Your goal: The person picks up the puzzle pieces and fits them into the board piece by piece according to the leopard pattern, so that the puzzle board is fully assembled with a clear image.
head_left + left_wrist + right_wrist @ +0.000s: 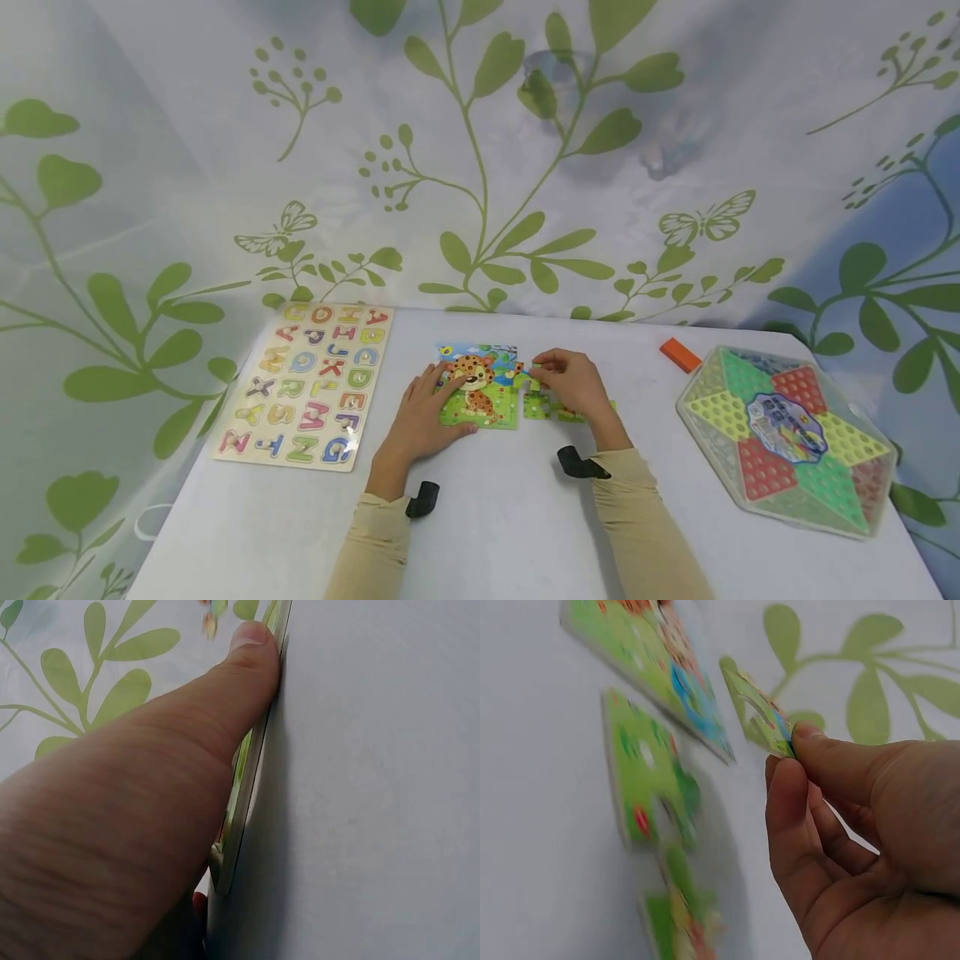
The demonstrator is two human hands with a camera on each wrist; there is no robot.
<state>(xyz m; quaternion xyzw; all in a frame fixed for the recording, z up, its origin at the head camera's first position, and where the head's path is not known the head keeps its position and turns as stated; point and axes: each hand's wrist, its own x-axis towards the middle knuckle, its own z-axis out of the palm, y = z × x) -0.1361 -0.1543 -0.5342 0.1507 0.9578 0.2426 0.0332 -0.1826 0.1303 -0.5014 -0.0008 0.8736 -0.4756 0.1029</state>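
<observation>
A partly assembled jigsaw puzzle (477, 403) with a spotted leopard cub on green grass lies mid-table. My left hand (422, 422) rests over its left side with fingers spread, and the thumb touches its edge in the left wrist view. Just right of the assembled part, my right hand (576, 385) pinches a small puzzle piece (761, 716) between thumb and index finger, tilted above the table. Below that hand lie loose green pieces (639, 769), apart from the assembled section; some are partly hidden by the hand in the head view.
On the left lies a wooden alphabet board (306, 392) with colored letters. A hexagonal Chinese checkers board (787, 437) is at the right, with an orange block (680, 355) by its upper left edge. A leaf-patterned curtain (480, 167) hangs behind the white table (495, 533).
</observation>
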